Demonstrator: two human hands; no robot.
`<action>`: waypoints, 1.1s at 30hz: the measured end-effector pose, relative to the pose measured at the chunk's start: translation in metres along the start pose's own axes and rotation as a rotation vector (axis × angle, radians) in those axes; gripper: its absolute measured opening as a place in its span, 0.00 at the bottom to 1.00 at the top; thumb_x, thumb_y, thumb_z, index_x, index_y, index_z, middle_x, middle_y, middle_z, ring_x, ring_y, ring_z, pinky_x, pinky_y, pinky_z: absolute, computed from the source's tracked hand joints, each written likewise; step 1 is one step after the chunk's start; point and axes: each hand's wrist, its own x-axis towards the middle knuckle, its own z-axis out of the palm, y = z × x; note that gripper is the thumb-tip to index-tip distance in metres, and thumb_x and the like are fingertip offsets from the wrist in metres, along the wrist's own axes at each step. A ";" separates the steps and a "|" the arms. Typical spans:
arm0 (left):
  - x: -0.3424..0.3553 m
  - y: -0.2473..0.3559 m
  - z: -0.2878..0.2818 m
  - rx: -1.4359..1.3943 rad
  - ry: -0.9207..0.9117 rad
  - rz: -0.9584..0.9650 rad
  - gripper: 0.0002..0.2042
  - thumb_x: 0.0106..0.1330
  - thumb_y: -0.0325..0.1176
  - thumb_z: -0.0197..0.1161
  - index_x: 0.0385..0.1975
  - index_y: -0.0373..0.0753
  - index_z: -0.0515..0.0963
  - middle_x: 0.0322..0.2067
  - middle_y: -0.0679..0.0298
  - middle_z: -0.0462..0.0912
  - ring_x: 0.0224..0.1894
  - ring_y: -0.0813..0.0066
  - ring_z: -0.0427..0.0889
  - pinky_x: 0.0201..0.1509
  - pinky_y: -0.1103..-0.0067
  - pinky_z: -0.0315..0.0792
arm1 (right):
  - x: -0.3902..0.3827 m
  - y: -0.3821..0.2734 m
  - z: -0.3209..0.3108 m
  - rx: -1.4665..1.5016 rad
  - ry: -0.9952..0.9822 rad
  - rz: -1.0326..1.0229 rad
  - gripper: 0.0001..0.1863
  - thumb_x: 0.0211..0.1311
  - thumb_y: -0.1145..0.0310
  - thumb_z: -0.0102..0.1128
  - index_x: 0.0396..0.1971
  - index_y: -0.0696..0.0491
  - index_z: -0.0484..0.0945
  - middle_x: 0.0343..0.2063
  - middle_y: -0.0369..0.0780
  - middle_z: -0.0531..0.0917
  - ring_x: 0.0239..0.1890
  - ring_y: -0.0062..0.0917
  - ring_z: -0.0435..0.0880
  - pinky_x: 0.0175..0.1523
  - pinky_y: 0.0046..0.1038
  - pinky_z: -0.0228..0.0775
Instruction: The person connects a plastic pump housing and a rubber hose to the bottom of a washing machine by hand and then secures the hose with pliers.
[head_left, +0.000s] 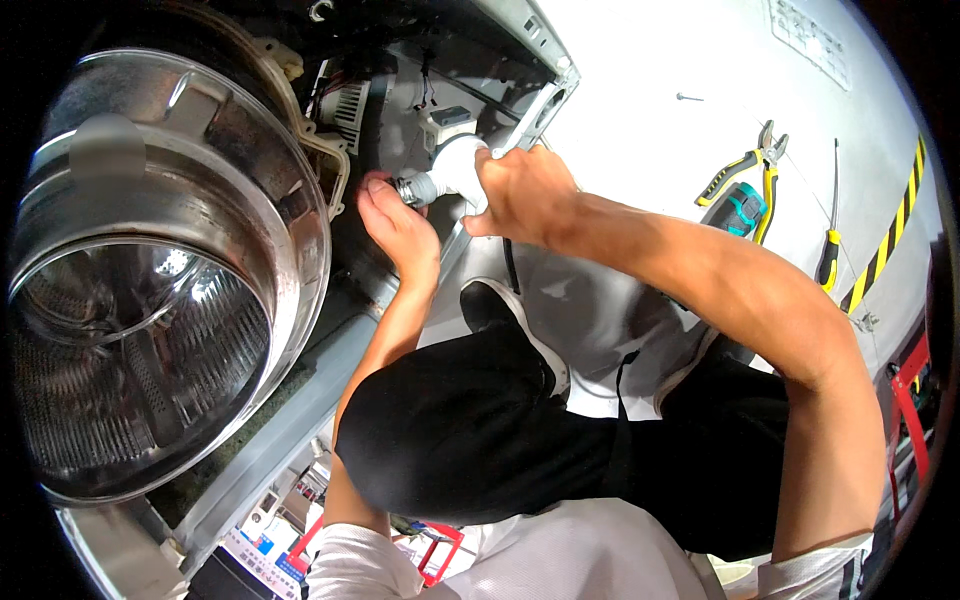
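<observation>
My right hand grips a white cylindrical plastic fitting at the open lower edge of an appliance's metal frame. My left hand has its fingers curled round a short grey ribbed hose end with a metal clamp, which meets the white fitting. The left fingertips are partly hidden behind that hose end. Just above the fitting sits a small white component with a dark top. A large stainless-steel drum fills the left of the view.
On the white floor at right lie pliers, a teal and grey tool, a screwdriver and a screw, beside yellow-black tape. Red objects stand at far right. My bent legs occupy the lower middle.
</observation>
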 end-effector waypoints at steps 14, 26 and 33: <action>-0.003 -0.004 -0.004 -0.083 -0.075 -0.057 0.14 0.71 0.41 0.40 0.37 0.38 0.68 0.27 0.67 0.69 0.25 0.81 0.69 0.20 0.84 0.64 | -0.007 -0.002 0.001 -0.054 0.033 0.017 0.40 0.45 0.50 0.66 0.50 0.68 0.69 0.29 0.49 0.83 0.32 0.39 0.84 0.37 0.33 0.77; 0.003 -0.008 -0.007 -0.263 -0.162 -0.076 0.18 0.71 0.46 0.41 0.45 0.38 0.69 0.34 0.64 0.71 0.30 0.79 0.71 0.26 0.83 0.67 | -0.005 -0.009 0.002 -0.050 0.051 0.062 0.36 0.41 0.47 0.66 0.41 0.65 0.73 0.22 0.51 0.81 0.29 0.44 0.82 0.38 0.38 0.73; 0.009 -0.002 -0.036 -0.500 -0.622 -0.018 0.23 0.67 0.37 0.51 0.59 0.37 0.58 0.44 0.57 0.74 0.42 0.74 0.76 0.41 0.81 0.72 | -0.009 -0.009 -0.006 -0.022 0.021 0.064 0.34 0.43 0.45 0.66 0.37 0.64 0.75 0.28 0.52 0.82 0.34 0.43 0.83 0.42 0.37 0.74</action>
